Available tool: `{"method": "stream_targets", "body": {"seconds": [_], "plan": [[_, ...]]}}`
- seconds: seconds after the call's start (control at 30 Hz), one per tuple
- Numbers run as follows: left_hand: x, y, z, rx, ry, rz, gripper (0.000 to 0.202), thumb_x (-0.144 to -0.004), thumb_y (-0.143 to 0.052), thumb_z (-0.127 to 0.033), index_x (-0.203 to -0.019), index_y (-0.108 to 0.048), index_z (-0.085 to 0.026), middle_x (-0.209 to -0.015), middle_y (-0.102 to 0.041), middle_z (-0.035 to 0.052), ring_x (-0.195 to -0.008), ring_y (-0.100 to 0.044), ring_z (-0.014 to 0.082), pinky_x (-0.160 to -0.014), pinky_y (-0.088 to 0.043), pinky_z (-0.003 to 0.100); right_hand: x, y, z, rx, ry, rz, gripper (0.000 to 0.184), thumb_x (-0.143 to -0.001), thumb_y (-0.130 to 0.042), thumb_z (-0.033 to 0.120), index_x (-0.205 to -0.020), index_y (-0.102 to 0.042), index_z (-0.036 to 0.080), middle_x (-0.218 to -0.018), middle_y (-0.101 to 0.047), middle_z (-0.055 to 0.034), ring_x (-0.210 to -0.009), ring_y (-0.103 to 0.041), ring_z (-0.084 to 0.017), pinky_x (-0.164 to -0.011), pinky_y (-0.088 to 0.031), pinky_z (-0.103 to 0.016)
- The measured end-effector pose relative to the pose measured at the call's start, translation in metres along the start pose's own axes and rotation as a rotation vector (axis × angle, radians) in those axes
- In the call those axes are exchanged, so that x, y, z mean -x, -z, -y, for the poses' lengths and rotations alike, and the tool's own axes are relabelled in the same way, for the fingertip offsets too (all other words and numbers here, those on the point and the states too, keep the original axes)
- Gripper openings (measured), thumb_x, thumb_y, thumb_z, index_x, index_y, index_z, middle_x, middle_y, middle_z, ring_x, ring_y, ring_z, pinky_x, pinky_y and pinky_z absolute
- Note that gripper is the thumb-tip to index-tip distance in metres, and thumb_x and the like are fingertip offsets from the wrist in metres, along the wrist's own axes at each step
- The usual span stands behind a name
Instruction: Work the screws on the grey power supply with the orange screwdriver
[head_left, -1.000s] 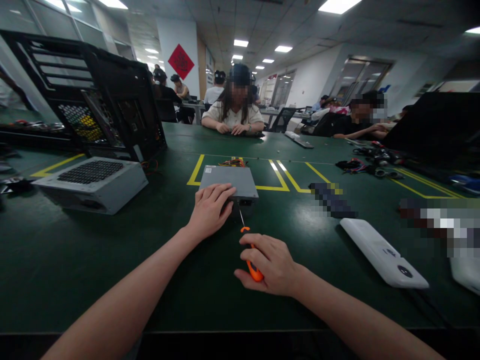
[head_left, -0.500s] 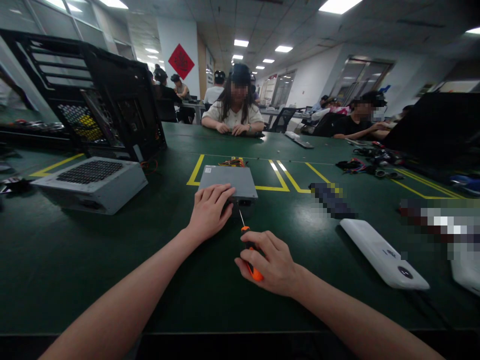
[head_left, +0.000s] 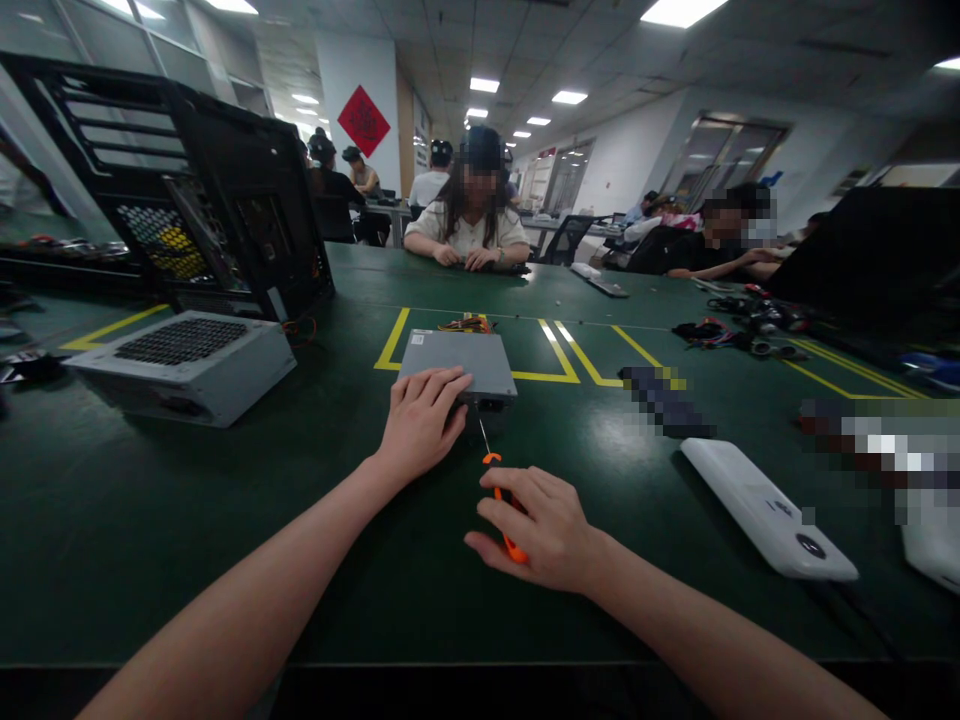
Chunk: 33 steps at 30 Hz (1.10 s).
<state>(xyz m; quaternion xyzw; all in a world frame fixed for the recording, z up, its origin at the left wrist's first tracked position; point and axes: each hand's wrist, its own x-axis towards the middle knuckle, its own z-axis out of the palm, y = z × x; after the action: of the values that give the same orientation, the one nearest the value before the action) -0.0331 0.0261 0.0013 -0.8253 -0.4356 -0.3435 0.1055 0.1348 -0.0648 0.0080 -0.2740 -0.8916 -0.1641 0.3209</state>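
Note:
A small grey computer power supply [head_left: 469,360] lies flat on the green table, its socket side facing me. My left hand [head_left: 424,420] grips its near left corner, fingers on the top cover and thumb down at the front face. In my right hand [head_left: 536,525] is a screwdriver [head_left: 491,459] with an orange and black handle, held between thumb and fingers. The thin shaft points away from me, up to the front face of the power supply. Whether its tip touches a screw is too small to make out.
A larger power supply with a fan grille [head_left: 187,365] stands left, before a black computer case [head_left: 225,200]. On the right lie a white elongated device [head_left: 769,510], a blurred dark object [head_left: 667,400] and cables [head_left: 705,335]. A person [head_left: 469,215] sits across the table [head_left: 375,600].
The fingers of my right hand have shifted around the screwdriver handle, the thumb spreading slightly, and the handle looks turned. My left hand and the power supply stay in place.

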Motion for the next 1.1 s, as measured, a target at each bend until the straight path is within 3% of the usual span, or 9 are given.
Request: {"method": "stream_targets", "body": {"seconds": [0.13, 0.27, 0.43, 0.57, 0.73, 0.87, 1.1], "plan": [[-0.0014, 0.0002, -0.0036, -0.010, 0.012, -0.017, 0.032, -0.083, -0.044, -0.025, -0.114, -0.049, -0.023, -0.122, -0.051, 0.0043, -0.111, -0.042, 0.0226, -0.092, -0.029, 0.041, 0.0009, -0.0020, 0.0001, -0.044, -0.036, -0.043, 0.018, -0.077, -0.055, 0.031, -0.077, -0.052, 0.013, -0.084, -0.059, -0.0089, -0.066, -0.056, -0.011, -0.052, -0.044, -0.019], [-0.0040, -0.0013, -0.0072, -0.016, -0.016, -0.028, 0.030, -0.083, -0.042, -0.023, -0.111, -0.050, -0.019, -0.119, -0.052, 0.0067, -0.113, -0.042, 0.0218, -0.097, -0.026, 0.041, 0.0007, -0.0028, 0.0003, 0.017, 0.017, -0.005, 0.016, -0.075, -0.056, 0.032, -0.069, -0.053, 0.016, -0.082, -0.060, -0.0068, -0.061, -0.054, -0.012, -0.054, -0.044, -0.025], [-0.0053, -0.0048, -0.0058, -0.020, -0.034, -0.030, 0.031, -0.082, -0.043, -0.022, -0.112, -0.049, -0.017, -0.118, -0.052, 0.0091, -0.112, -0.043, 0.0239, -0.094, -0.031, 0.041, -0.0012, -0.0015, 0.0002, -0.060, -0.027, -0.029, 0.022, -0.075, -0.055, 0.032, -0.082, -0.054, 0.012, -0.083, -0.060, -0.0095, -0.064, -0.056, -0.012, -0.052, -0.045, -0.021], [-0.0034, -0.0059, -0.0028, -0.017, -0.048, -0.020, 0.034, -0.081, -0.044, -0.023, -0.115, -0.047, -0.019, -0.121, -0.050, 0.0092, -0.113, -0.043, 0.0246, -0.093, -0.032, 0.041, -0.0027, 0.0018, 0.0000, -0.035, -0.023, -0.054, 0.016, -0.075, -0.055, 0.030, -0.073, -0.053, 0.015, -0.084, -0.060, -0.0094, -0.067, -0.057, -0.013, -0.055, -0.046, -0.022], [-0.0023, -0.0059, -0.0021, -0.012, -0.052, -0.020, 0.037, -0.081, -0.045, -0.022, -0.117, -0.045, -0.019, -0.122, -0.049, 0.0094, -0.114, -0.042, 0.0244, -0.093, -0.032, 0.041, -0.0020, 0.0006, -0.0015, -0.037, -0.015, -0.074, 0.020, -0.075, -0.055, 0.025, -0.091, -0.052, 0.014, -0.081, -0.061, -0.0076, -0.070, -0.059, -0.014, -0.058, -0.049, -0.024], [-0.0025, -0.0055, -0.0020, -0.017, -0.057, -0.013, 0.038, -0.081, -0.045, -0.023, -0.118, -0.044, -0.019, -0.122, -0.049, 0.0095, -0.115, -0.041, 0.0244, -0.094, -0.032, 0.041, 0.0021, -0.0023, -0.0014, -0.053, -0.047, -0.132, 0.014, -0.074, -0.057, 0.022, -0.083, -0.049, 0.016, -0.084, -0.061, -0.0075, -0.072, -0.059, -0.013, -0.058, -0.048, -0.021], [-0.0019, -0.0055, -0.0010, -0.029, -0.062, -0.012, 0.037, -0.081, -0.045, -0.023, -0.117, -0.045, -0.017, -0.123, -0.048, 0.0089, -0.115, -0.040, 0.0232, -0.095, -0.031, 0.039, -0.0036, 0.0038, 0.0022, 0.028, -0.003, -0.077, 0.016, -0.074, -0.058, 0.031, -0.079, -0.055, 0.016, -0.079, -0.062, -0.0074, -0.064, -0.056, -0.015, -0.054, -0.046, -0.027]]}}
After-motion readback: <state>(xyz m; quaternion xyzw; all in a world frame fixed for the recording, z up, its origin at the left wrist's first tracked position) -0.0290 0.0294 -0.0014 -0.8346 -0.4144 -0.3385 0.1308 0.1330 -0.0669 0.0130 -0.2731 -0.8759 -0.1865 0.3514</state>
